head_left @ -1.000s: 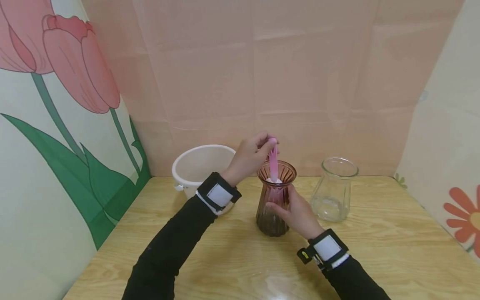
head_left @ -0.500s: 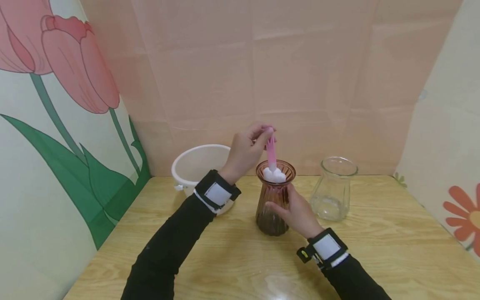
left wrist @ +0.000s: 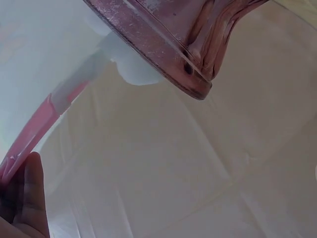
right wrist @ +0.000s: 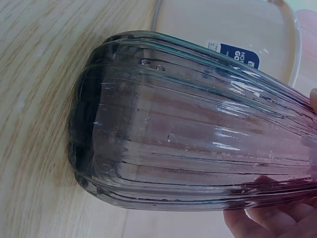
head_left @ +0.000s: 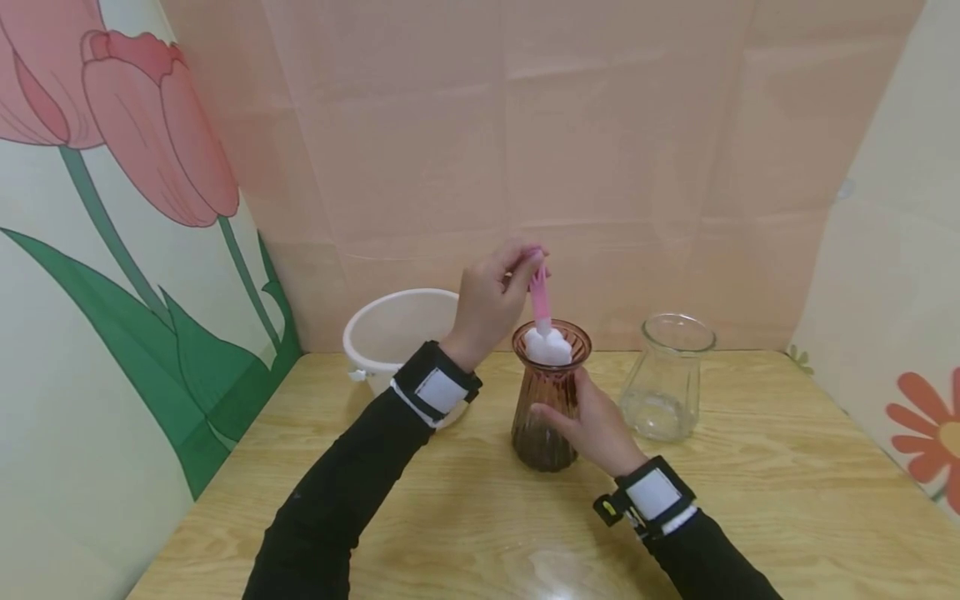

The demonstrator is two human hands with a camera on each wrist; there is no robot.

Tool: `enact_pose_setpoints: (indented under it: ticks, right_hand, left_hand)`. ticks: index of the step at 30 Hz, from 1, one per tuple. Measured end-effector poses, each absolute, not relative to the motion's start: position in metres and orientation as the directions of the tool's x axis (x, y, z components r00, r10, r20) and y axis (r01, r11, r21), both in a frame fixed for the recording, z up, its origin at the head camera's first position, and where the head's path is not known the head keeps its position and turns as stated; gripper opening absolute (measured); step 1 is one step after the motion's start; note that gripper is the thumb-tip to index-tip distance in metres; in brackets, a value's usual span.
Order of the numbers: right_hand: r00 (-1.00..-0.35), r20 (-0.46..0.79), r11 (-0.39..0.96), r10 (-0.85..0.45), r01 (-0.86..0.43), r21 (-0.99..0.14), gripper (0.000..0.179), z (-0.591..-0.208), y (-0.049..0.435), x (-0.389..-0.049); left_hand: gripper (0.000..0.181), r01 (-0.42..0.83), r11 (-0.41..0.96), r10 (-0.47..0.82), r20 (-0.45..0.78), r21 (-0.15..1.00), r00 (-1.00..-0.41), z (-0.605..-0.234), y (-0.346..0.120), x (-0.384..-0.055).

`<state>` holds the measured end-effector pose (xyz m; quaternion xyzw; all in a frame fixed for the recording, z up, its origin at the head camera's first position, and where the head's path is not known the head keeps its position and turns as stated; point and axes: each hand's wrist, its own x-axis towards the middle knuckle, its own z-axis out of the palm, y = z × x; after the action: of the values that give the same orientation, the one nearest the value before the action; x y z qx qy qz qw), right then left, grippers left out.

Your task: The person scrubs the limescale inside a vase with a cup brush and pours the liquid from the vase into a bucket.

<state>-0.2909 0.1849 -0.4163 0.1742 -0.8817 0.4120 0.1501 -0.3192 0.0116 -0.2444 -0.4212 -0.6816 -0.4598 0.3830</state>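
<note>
My left hand [head_left: 487,307] pinches the top end of a sponge bottle brush [head_left: 541,305], which has a pink handle and a white head. That sponge head [head_left: 549,347] sits within the flared mouth of a ribbed, brownish-purple glass vase [head_left: 534,417]. Around the vase's side, below the neck, curls my right hand [head_left: 600,423]. The vase stands upright on the table. In the left wrist view the brush handle [left wrist: 32,130] runs toward the vase rim [left wrist: 185,89], with white sponge bulging past it. Water drops dot the vase glass [right wrist: 188,124] in the right wrist view.
A white bucket [head_left: 360,354] stands behind my left wrist, partly covered by it. To the right of the vase is a clear glass jar [head_left: 678,379] on the wood-grain table [head_left: 765,467]. A pink sheet [head_left: 637,167] hangs behind the table.
My left hand has risen, drawing the brush up, so its white sponge head now shows at the vase mouth instead of down in the neck. My right hand and the vase stay in place.
</note>
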Motion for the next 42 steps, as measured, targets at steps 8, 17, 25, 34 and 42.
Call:
enact_pose_setpoints:
  ticks: [8,17,25,34,42]
  right_hand:
    - [-0.900,0.396,0.601,-0.183,-0.421,-0.679,0.091,-0.417,0.184,-0.292]
    - [-0.901,0.392,0.599,-0.186,-0.421,-0.682,0.090,-0.417,0.185,-0.293]
    - [-0.910,0.375,0.600,-0.178,-0.403,-0.691,0.090,-0.418,0.186,-0.293]
    - [-0.910,0.380,0.617,-0.167,-0.397,-0.680,0.091,-0.420,0.188,-0.294]
    - [-0.913,0.372,0.619,-0.169,-0.392,-0.681,0.091,-0.419,0.189,-0.293]
  left_hand:
    - [0.013,0.948,0.199,0.140,0.950,0.247,-0.277,-0.237,0.007,-0.318]
    - [0.010,0.960,0.173,0.082,0.968,0.221,-0.237,-0.229,0.001,-0.314]
    - [0.010,0.964,0.246,0.021,0.994,0.098,-0.106,-0.224,-0.008,-0.314]
    - [0.009,0.920,0.392,0.071,0.997,-0.003,-0.027,-0.228,-0.013,-0.318]
    - [0.010,0.911,0.409,0.104,0.989,0.055,-0.106,-0.247,-0.014,-0.328]
